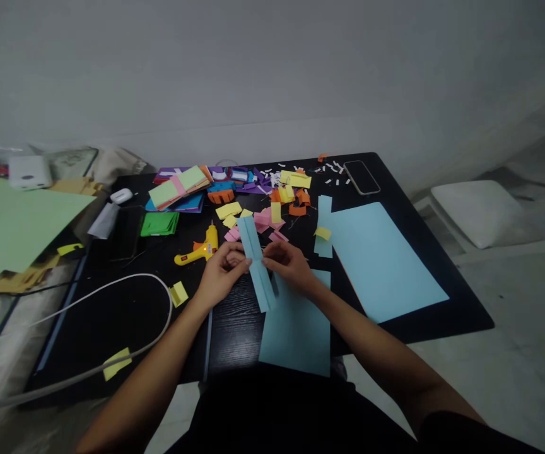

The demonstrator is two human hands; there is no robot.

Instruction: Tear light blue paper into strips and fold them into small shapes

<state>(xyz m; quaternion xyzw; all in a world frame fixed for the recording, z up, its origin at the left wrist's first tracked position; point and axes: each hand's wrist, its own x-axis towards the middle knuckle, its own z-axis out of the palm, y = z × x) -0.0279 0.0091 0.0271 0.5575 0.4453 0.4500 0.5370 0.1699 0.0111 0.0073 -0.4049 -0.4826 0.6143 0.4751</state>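
A folded light-blue paper strip (258, 277), creased lengthwise, is held up over the table between both hands. My left hand (225, 268) pinches its left edge near the middle. My right hand (289, 265) grips the opposite edge at about the same height. Below my right hand lies a blue paper sheet (298, 334), reaching past the table's front edge. A larger blue sheet (386, 261) rests to the right, beside a narrow blue strip (324, 214) with a yellow paper piece (322, 233) on it. To the left of my left hand lies a yellow glue gun (201, 247).
Pink scraps (265, 219), orange pieces (296, 205) and white bits cover the back middle. A coloured paper stack (178, 187) and green papers (159, 224) lie back left. A phone (361, 177) is back right. A white cable (166, 296) loops across the left. A white stool (474, 211) stands right.
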